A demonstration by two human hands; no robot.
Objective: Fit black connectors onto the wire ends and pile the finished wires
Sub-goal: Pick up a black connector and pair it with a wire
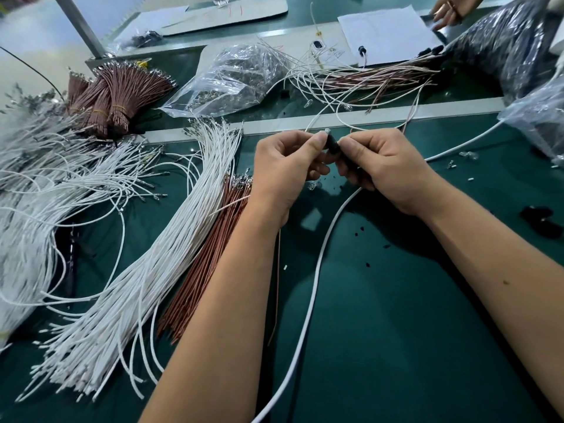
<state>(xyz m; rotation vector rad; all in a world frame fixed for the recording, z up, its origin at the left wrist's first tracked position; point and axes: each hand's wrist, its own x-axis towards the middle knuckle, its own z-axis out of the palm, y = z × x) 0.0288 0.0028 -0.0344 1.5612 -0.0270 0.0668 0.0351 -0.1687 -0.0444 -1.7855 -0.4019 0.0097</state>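
Note:
My left hand [285,166] and my right hand [386,169] meet above the green mat and pinch a small black connector [332,145] between their thumbs and forefingers. A thin brown wire [277,285] hangs down from below my left hand. Loose white wires [171,248] and brown wires [207,261] fan out to the left of my left forearm. A pile of white and brown wires with connectors [366,76] lies beyond the metal rail. Small black connectors [540,219] sit at the right of the mat.
A thick white cable [317,264] crosses the mat between my forearms. Bundled brown wires [113,96] and a clear bag of terminals [235,74] lie at the back left. A dark plastic bag [500,50], a paper sheet [387,32] and another person's hand [448,10] are at the back right.

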